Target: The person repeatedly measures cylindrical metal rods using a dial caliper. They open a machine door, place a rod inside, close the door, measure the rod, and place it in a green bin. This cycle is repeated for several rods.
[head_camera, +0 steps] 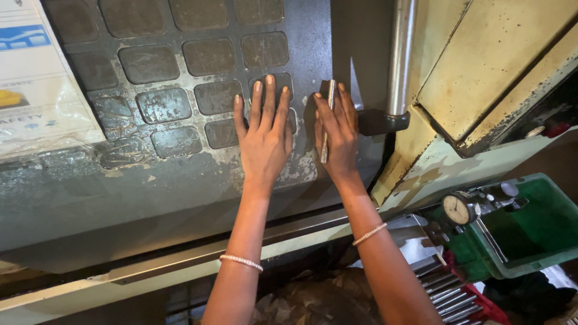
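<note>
My left hand lies flat with fingers spread on a worn grey machine door that has rows of rounded square panels. My right hand presses against the same door beside it, at the door's right edge. A thin metal rod runs upright across the back of my right hand; how it is held is hidden. Both wrists wear beaded bracelets. Just right of my right hand is a vertical steel bar handle in a dark bracket.
A cream, chipped machine housing fills the upper right. Below it a green tray holds a dial gauge. Several steel rods lie at the bottom right. A plastic-covered paper sheet hangs at the left.
</note>
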